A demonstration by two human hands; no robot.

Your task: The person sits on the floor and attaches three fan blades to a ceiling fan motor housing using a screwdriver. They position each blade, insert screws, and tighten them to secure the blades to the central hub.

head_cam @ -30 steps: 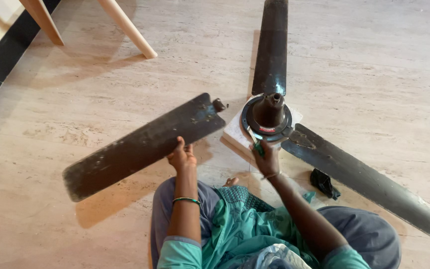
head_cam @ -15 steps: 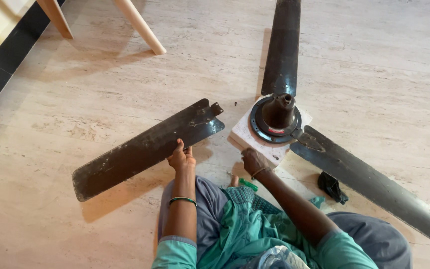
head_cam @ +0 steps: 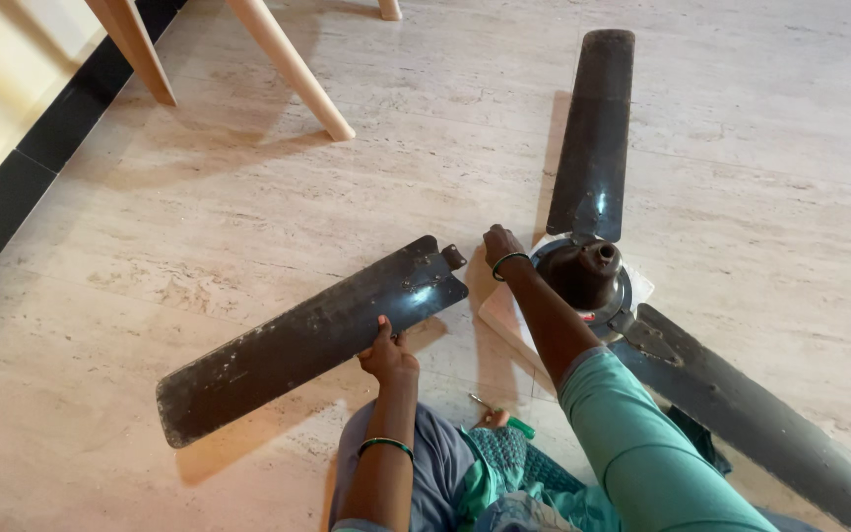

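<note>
A dark ceiling fan lies on the floor. Its motor hub (head_cam: 583, 273) rests on a white slab (head_cam: 497, 313), with one blade (head_cam: 595, 133) pointing away from me and another blade (head_cam: 751, 414) running to the lower right. A third blade (head_cam: 307, 340) lies loose to the left. My left hand (head_cam: 387, 353) grips the near edge of this loose blade. My right hand (head_cam: 500, 244) reaches across to the left rim of the hub, fingers curled; whether it grasps anything is hidden. A green-handled screwdriver (head_cam: 504, 419) lies on the floor by my knee.
Pale wooden furniture legs (head_cam: 293, 69) stand at the top left, near a black skirting strip (head_cam: 41, 172) along the wall. The floor is light stone tile. My legs, in grey and teal cloth, fill the bottom edge.
My right hand let the screwdriver down by my knee and moved up to the left rim of the hub. The left hand stays on the loose blade. The view shifted.
</note>
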